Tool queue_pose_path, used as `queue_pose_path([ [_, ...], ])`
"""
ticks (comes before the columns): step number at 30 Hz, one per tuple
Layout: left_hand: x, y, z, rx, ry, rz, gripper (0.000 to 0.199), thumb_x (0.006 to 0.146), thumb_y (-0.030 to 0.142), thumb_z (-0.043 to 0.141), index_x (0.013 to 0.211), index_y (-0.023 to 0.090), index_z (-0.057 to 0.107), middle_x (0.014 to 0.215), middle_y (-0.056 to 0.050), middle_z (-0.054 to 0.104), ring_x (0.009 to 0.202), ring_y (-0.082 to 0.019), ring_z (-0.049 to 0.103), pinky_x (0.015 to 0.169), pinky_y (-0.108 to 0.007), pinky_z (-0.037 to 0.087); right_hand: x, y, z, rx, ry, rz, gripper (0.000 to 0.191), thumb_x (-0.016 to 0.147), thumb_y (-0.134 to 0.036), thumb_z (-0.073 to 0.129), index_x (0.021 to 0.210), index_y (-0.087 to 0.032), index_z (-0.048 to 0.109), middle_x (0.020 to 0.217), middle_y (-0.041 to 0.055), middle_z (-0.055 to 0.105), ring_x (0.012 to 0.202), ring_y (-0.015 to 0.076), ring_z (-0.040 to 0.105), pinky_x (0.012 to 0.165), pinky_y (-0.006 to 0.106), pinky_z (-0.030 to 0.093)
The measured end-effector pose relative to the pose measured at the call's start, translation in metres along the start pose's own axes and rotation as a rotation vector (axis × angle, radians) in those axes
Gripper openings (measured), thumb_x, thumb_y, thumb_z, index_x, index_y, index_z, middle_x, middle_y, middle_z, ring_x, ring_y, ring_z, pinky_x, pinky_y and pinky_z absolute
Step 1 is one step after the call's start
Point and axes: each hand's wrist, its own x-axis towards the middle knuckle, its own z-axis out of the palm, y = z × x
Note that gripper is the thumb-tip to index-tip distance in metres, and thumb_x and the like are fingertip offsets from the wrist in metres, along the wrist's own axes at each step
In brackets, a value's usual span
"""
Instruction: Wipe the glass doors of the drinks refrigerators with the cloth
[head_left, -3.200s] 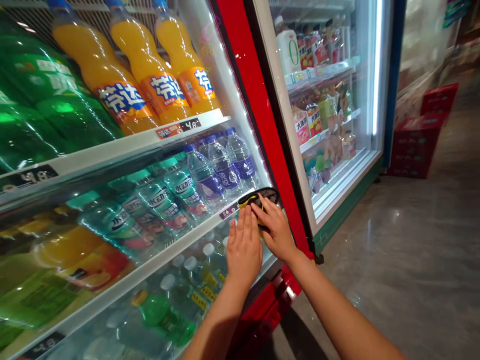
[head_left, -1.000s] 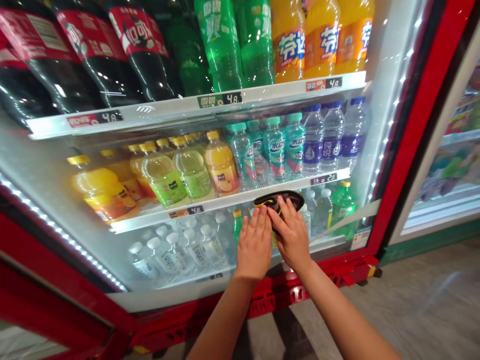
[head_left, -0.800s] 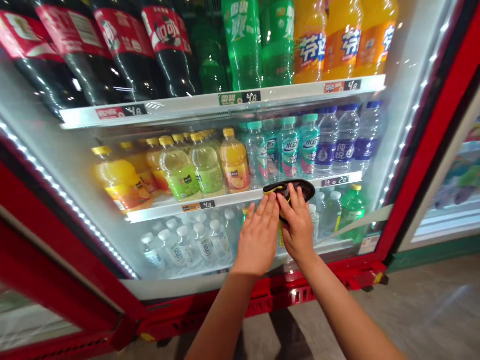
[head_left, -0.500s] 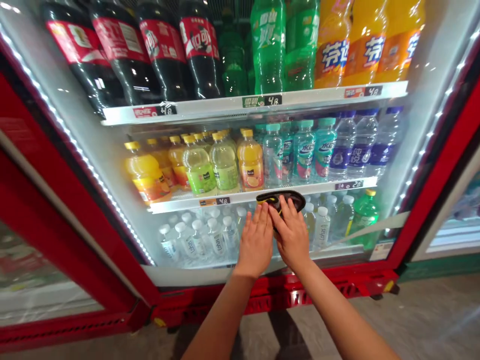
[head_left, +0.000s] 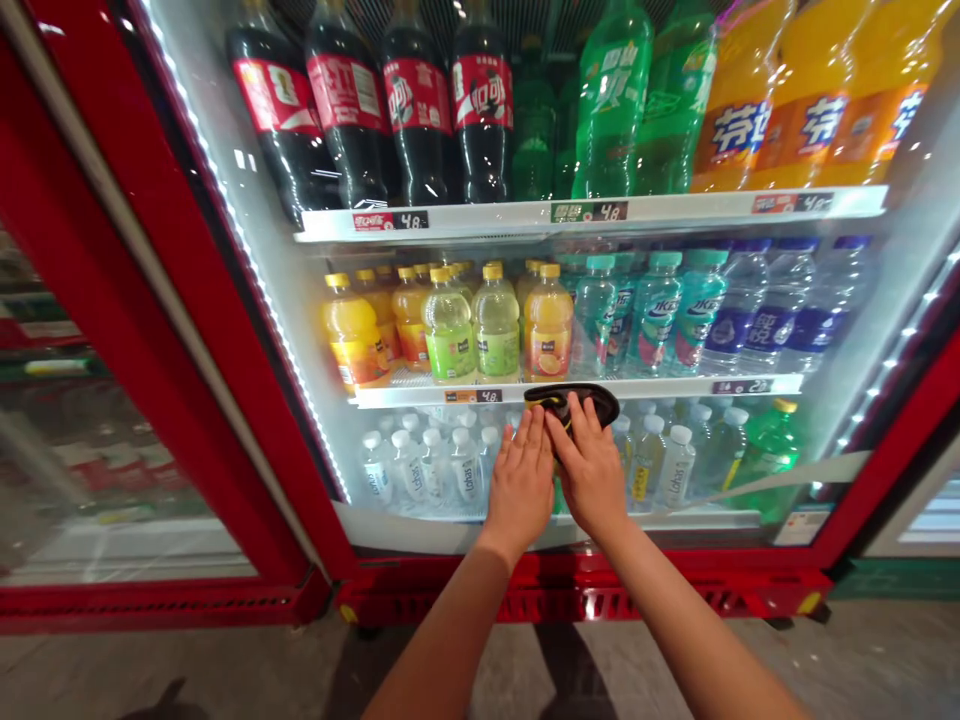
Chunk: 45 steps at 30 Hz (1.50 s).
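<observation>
A dark folded cloth (head_left: 604, 404) with a yellow edge is at the front of a lit drinks cooler, near the middle shelf's edge. My right hand (head_left: 591, 470) holds it from below, its fingers bent over the dark material. My left hand (head_left: 523, 485) lies beside the right one, fingers stretched out and fairly straight, tips touching the cloth's lower left part. Both hands are close together, backs toward me. Part of the cloth is hidden under the fingers.
Cola bottles (head_left: 482, 110), green bottles (head_left: 613, 110) and orange bottles (head_left: 735, 120) stand on the top shelf (head_left: 510, 222). Juice and water bottles fill the middle shelf (head_left: 405, 394). Clear bottles (head_left: 679, 465) stand below. A red frame (head_left: 300, 450) surrounds the cooler; another cooler is at left.
The view has turned, so the cooler and its bottles appear farther right. My hands and the cloth remain together and sit a little farther right in the picture.
</observation>
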Motion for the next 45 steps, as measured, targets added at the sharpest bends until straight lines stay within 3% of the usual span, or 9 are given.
queue_pose_path([
  [4,0.007,-0.001,-0.01,0.002,-0.008,0.055,0.071,0.091,0.016,0.045,0.156,0.003,0.021,0.163,-0.017,0.031,0.154,-0.026,0.018,0.124,-0.045,0.029,0.002,0.0,0.001,-0.003,0.095,-0.002,0.07,0.096,-0.011,0.048,0.159,-0.031,0.025,0.165,0.0172,0.025,0.154,0.0328,0.018,0.109,0.062,0.038],
  [8,0.01,-0.03,-0.024,-0.002,0.032,0.035,0.07,0.093,0.014,0.042,0.158,0.006,0.017,0.163,-0.014,0.032,0.155,-0.024,0.016,0.125,-0.046,0.025,0.027,-0.029,0.016,-0.027,0.172,0.038,0.069,0.097,-0.014,0.048,0.159,-0.028,0.023,0.166,0.0191,0.02,0.155,0.0334,0.012,0.109,0.064,0.037],
  [13,-0.028,-0.047,0.005,-0.013,0.113,-0.058,0.072,0.091,0.008,0.042,0.158,0.005,0.015,0.158,-0.02,0.038,0.152,-0.027,0.027,0.123,-0.051,0.028,0.016,-0.046,0.036,-0.055,0.155,-0.088,0.057,0.094,-0.008,0.052,0.148,-0.028,0.047,0.162,0.0165,0.034,0.153,0.0303,0.024,0.11,0.055,0.04],
  [17,-0.036,-0.035,0.018,-0.029,0.075,-0.02,0.072,0.091,0.01,0.043,0.158,0.005,0.015,0.16,-0.019,0.036,0.151,-0.026,0.029,0.122,-0.048,0.032,-0.001,-0.033,0.033,-0.047,0.134,-0.098,0.057,0.096,-0.01,0.051,0.149,-0.03,0.045,0.161,0.0163,0.036,0.152,0.0302,0.027,0.11,0.054,0.041],
  [24,-0.001,-0.074,-0.032,-0.038,0.072,-0.049,0.07,0.093,0.01,0.039,0.159,0.009,0.014,0.164,-0.013,0.028,0.155,-0.024,0.014,0.126,-0.049,0.024,0.053,-0.073,0.03,0.059,0.143,0.029,0.064,0.099,-0.017,0.046,0.158,-0.034,0.026,0.166,0.0141,0.023,0.155,0.0326,0.014,0.111,0.064,0.035],
  [28,-0.035,-0.097,-0.025,-0.006,0.117,-0.157,0.067,0.093,0.009,0.04,0.157,0.006,0.02,0.161,-0.018,0.034,0.155,-0.027,0.016,0.124,-0.053,0.027,0.054,-0.106,0.046,0.066,0.076,-0.061,0.058,0.097,-0.014,0.048,0.152,-0.031,0.04,0.163,0.0146,0.031,0.153,0.0319,0.022,0.111,0.06,0.037],
  [33,-0.066,-0.096,-0.005,0.0,0.077,-0.126,0.067,0.09,0.005,0.04,0.155,0.005,0.025,0.159,-0.019,0.037,0.152,-0.026,0.026,0.122,-0.05,0.032,0.023,-0.101,0.057,0.049,0.097,-0.173,0.057,0.094,-0.007,0.051,0.147,-0.028,0.049,0.16,0.0155,0.037,0.151,0.0297,0.029,0.111,0.054,0.04],
  [40,-0.044,-0.137,-0.042,0.025,0.065,-0.143,0.067,0.093,0.009,0.04,0.157,0.01,0.022,0.164,-0.013,0.03,0.155,-0.023,0.014,0.125,-0.049,0.027,0.064,-0.142,0.065,0.09,0.117,-0.036,0.059,0.1,-0.014,0.043,0.155,-0.032,0.034,0.164,0.0162,0.029,0.154,0.0332,0.016,0.11,0.067,0.034],
  [45,-0.089,-0.155,-0.028,0.048,0.118,-0.284,0.066,0.092,0.005,0.037,0.156,0.005,0.022,0.158,-0.02,0.038,0.153,-0.027,0.023,0.121,-0.053,0.032,0.054,-0.176,0.082,0.104,0.03,-0.196,0.054,0.098,-0.01,0.046,0.149,-0.029,0.046,0.16,0.0152,0.038,0.151,0.0306,0.027,0.113,0.059,0.035],
])
